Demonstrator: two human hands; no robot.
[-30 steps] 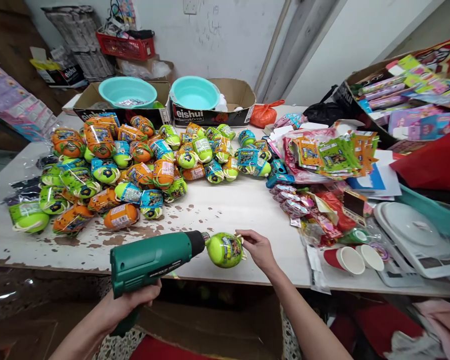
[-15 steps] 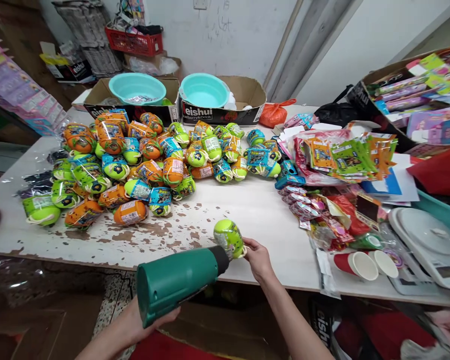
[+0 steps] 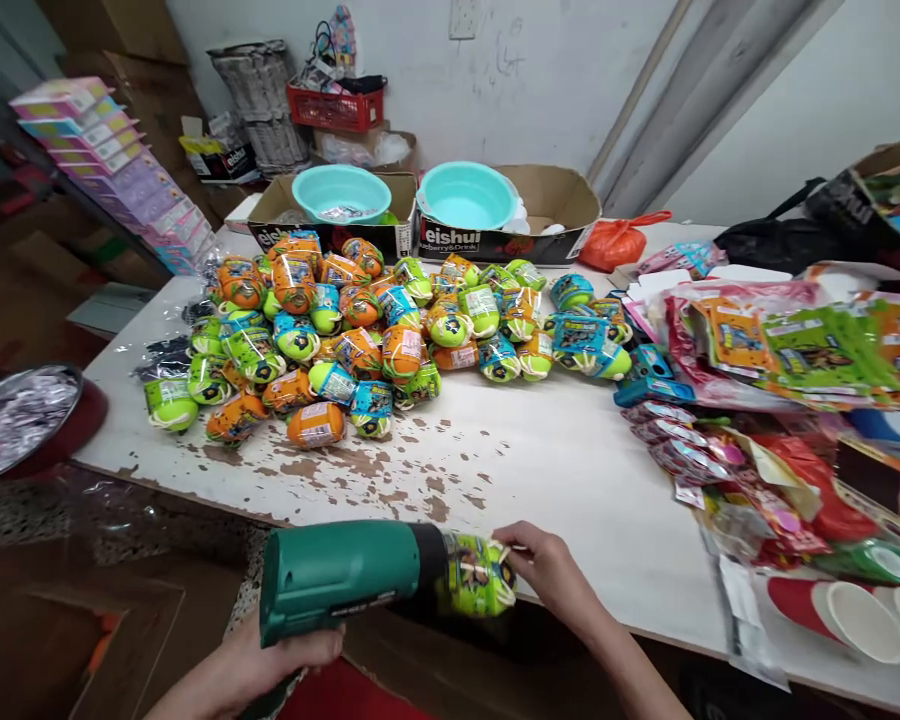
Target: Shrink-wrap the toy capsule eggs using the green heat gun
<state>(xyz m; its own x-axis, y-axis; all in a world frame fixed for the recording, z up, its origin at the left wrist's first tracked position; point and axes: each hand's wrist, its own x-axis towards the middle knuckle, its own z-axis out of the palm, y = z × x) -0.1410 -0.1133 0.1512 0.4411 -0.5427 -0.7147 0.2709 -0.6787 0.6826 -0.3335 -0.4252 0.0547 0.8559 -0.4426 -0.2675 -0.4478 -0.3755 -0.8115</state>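
Observation:
A green heat gun [image 3: 345, 572] with a black nozzle is gripped by my left hand [image 3: 300, 652], its body lying roughly level. The nozzle points right, right up against a lime-green egg-shaped toy [image 3: 478, 575] with a printed wrap and pale cord. My right hand [image 3: 551, 570] pinches that toy by the cord at its upper right end, near the table's front edge. Behind them lies a heap of similar wrapped egg toys [image 3: 360, 330] in orange, green and blue.
Two turquoise basins [image 3: 469, 197] sit in cartons [image 3: 547, 210] at the back. Candy packets [image 3: 817, 345], a red bag [image 3: 613, 243] and paper cups [image 3: 866, 620] crowd the right side of the table [image 3: 570, 450]. At left stands a dark red bowl [image 3: 82, 420] of small silvery pieces.
The view has turned left. My right hand has lowered the green egg toy and tilted it more level in front of the nozzle. The heat gun has become more level.

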